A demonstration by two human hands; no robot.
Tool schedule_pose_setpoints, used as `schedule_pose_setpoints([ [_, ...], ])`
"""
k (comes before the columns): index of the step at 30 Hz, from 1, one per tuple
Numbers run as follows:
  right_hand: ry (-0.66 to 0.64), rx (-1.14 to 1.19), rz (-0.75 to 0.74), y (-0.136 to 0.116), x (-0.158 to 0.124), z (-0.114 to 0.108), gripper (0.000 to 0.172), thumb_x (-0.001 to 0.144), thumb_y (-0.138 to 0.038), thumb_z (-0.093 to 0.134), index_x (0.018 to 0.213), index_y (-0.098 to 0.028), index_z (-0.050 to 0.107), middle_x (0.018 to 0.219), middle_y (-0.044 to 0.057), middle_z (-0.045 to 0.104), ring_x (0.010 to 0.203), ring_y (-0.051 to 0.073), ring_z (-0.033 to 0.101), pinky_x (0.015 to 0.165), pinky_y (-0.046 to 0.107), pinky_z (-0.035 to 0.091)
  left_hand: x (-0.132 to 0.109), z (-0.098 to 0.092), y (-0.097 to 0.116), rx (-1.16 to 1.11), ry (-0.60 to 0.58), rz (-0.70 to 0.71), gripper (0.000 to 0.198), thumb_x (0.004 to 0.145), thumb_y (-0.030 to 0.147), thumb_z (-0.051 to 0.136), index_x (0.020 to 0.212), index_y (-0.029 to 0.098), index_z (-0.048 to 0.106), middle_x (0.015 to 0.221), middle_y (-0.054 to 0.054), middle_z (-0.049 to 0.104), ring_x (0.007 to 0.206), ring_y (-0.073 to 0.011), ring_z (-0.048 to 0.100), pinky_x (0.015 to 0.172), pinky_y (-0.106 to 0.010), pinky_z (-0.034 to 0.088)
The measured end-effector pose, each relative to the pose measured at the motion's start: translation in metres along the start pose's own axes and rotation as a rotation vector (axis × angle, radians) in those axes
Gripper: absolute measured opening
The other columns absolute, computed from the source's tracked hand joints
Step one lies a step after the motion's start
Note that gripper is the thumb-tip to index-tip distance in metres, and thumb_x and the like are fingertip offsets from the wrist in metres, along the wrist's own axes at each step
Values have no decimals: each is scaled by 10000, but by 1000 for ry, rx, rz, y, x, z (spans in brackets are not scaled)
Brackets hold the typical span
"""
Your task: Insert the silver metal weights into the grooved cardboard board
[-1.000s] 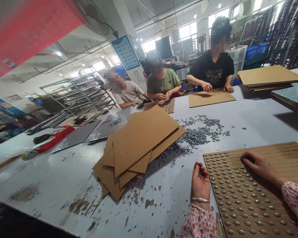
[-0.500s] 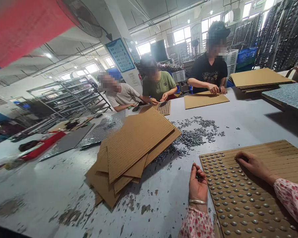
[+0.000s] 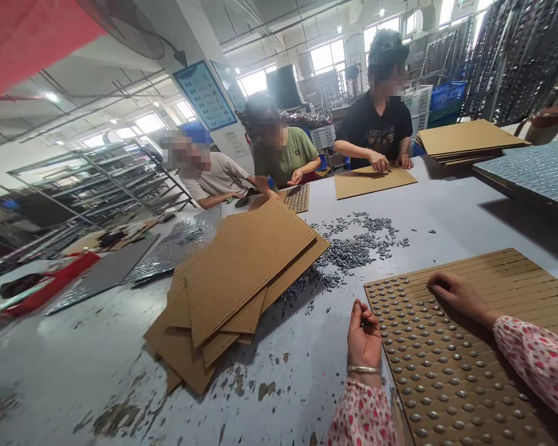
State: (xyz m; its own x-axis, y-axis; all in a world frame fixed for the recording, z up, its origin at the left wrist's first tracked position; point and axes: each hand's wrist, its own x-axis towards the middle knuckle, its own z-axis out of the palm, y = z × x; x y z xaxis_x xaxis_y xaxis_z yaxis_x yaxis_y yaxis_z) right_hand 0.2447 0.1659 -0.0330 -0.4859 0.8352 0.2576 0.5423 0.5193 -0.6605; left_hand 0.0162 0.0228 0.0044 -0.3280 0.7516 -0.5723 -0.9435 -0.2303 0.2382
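Note:
A brown cardboard sheet (image 3: 506, 279) with slotted lines lies at the right. Rows of small grey oval metal pieces (image 3: 430, 342) sit along its left part. My right hand (image 3: 460, 298) rests over the sheet just beyond the filled rows, thumb and fingertips pinched together near a line. What the pinch holds, if anything, is hidden. Beside the sheet's left edge, my left hand (image 3: 365, 337) is turned palm up with its fingers curled. Some dark small pieces show between those fingers. A loose heap of the same grey oval pieces (image 3: 353, 251) lies farther back on the table.
Several cardboard sheets (image 3: 246, 266) are stacked askew left of the heap. Across the white table (image 3: 121, 347) three people work, one over a cardboard sheet (image 3: 376, 184). More sheets (image 3: 474, 139) and a board covered in shiny rows (image 3: 534, 170) stand at the right back.
The whole view has shifted slightly, so things appear further left. My hands hold nearly the same pose over and beside the sheet. The green-shirted person's hands have moved apart.

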Motion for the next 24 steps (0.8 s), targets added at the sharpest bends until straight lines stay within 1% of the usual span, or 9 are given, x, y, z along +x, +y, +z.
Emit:
schedule_pose_setpoints([
  [5, 28, 47, 36, -8, 10, -3, 182, 775, -285, 493, 803, -161, 624, 801, 64, 648, 761, 180, 579, 735, 305, 450, 0, 3, 2, 53, -39, -26, 257, 893, 91, 392, 778, 108, 621, 671, -14, 534, 499, -17, 485, 463, -108, 432],
  [10, -31, 236, 198, -55, 12, -24, 180, 777, -289, 516, 762, -159, 639, 720, 29, 639, 669, 130, 551, 650, 242, 453, 2, 3, 8, 73, -113, -71, 273, 915, 134, 367, 788, 150, 608, 657, 14, 528, 531, -17, 471, 489, -98, 415],
  [12, -265, 377, 81, -87, -7, -34, 190, 793, -303, 525, 782, -155, 644, 720, 16, 639, 659, 109, 545, 619, 208, 446, 5, 4, 10, 67, -131, -89, 254, 917, 146, 371, 811, 151, 602, 660, 19, 530, 534, -19, 464, 485, -100, 409],
  [15, -1039, 585, -225, -131, -46, -46, 137, 772, -277, 602, 822, -161, 655, 753, 9, 653, 667, 79, 568, 630, 162, 444, 6, 4, 12, 55, -141, -93, 233, 914, 138, 376, 840, 145, 597, 679, 15, 541, 545, -20, 473, 491, -101, 416],
  [16, -1158, 610, -289, -137, -54, -49, 129, 780, -272, 602, 833, -168, 657, 779, 14, 657, 695, 76, 573, 659, 158, 443, 5, 5, 11, 52, -141, -92, 230, 912, 131, 377, 842, 139, 596, 685, 11, 544, 550, -21, 479, 494, -101, 421],
  [18, -1013, 598, -211, -131, -56, -52, 139, 786, -280, 597, 819, -157, 651, 773, 23, 652, 690, 79, 569, 656, 166, 445, 3, 6, 10, 53, -141, -89, 226, 908, 115, 378, 847, 127, 595, 697, 4, 550, 560, -21, 490, 504, -100, 433],
  [20, -555, 551, 25, -106, -38, -47, 166, 786, -285, 584, 818, -131, 634, 754, 29, 647, 668, 87, 563, 628, 187, 448, 2, 8, 8, 61, -139, -87, 235, 909, 106, 368, 846, 117, 594, 700, 1, 553, 557, -19, 492, 504, -97, 440],
  [22, -226, 444, 165, -76, -9, -37, 117, 747, -216, 600, 794, -113, 624, 738, 27, 640, 660, 92, 558, 626, 198, 445, 2, 9, 6, 75, -132, -87, 257, 913, 104, 349, 830, 110, 592, 695, -2, 552, 548, -16, 490, 498, -94, 443],
  [24, -138, 305, 241, -53, 16, -22, 85, 735, -157, 580, 786, -108, 627, 705, 16, 635, 635, 88, 549, 608, 196, 435, 1, 10, 4, 96, -126, -92, 272, 914, 103, 341, 810, 109, 591, 690, -4, 552, 546, -19, 493, 492, -96, 447],
])
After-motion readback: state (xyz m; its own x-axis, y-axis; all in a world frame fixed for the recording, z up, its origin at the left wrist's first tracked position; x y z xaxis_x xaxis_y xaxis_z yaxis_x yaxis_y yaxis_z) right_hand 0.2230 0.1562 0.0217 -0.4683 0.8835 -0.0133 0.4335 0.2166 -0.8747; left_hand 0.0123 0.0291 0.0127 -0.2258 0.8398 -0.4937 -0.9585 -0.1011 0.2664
